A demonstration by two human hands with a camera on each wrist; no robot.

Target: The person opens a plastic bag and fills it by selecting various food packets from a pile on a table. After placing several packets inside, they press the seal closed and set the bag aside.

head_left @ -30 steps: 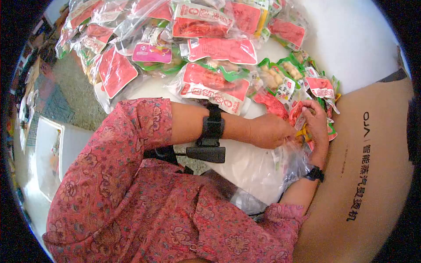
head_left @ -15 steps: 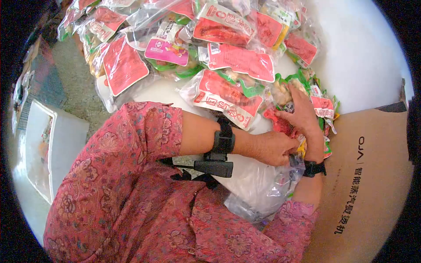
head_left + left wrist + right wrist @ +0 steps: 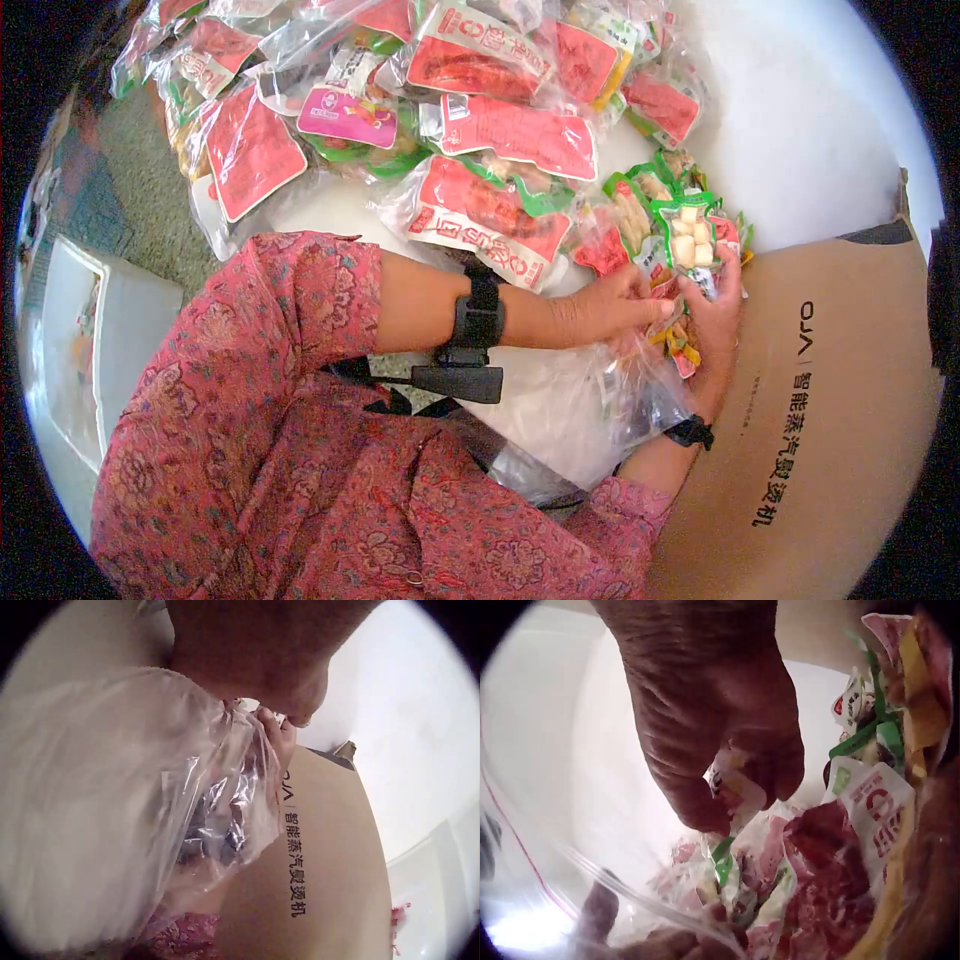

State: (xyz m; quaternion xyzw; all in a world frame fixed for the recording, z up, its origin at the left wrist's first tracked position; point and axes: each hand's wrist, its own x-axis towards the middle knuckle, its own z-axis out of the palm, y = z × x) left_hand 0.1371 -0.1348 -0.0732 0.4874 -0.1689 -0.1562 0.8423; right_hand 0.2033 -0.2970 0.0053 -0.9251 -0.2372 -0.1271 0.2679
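Observation:
My left hand (image 3: 605, 308) grips the rim of a clear plastic bag (image 3: 640, 395) holding small packets; in the left wrist view the bag (image 3: 112, 787) hangs below the left hand (image 3: 255, 652). Just right of it, my right hand (image 3: 715, 305) pinches a green-edged packet of white cubes (image 3: 690, 240) above the small-packet pile. The right wrist view shows the right hand (image 3: 712, 720) with a small packet (image 3: 735, 795) between thumb and fingers, over red and green packets (image 3: 829, 855). In that view the left fingers (image 3: 600, 907) lie beside the bag's edge.
Large clear bags with red-labelled packs (image 3: 490, 215) cover the white surface ahead and to the left. A cardboard box (image 3: 820, 400) with black lettering stands close on the right. A white container (image 3: 110, 350) is at far left, on the floor side.
The right hand reached forward over the small packets with spread fingers, then drew back with the packet of white cubes. The left hand has stayed at the bag, its thumb now extended.

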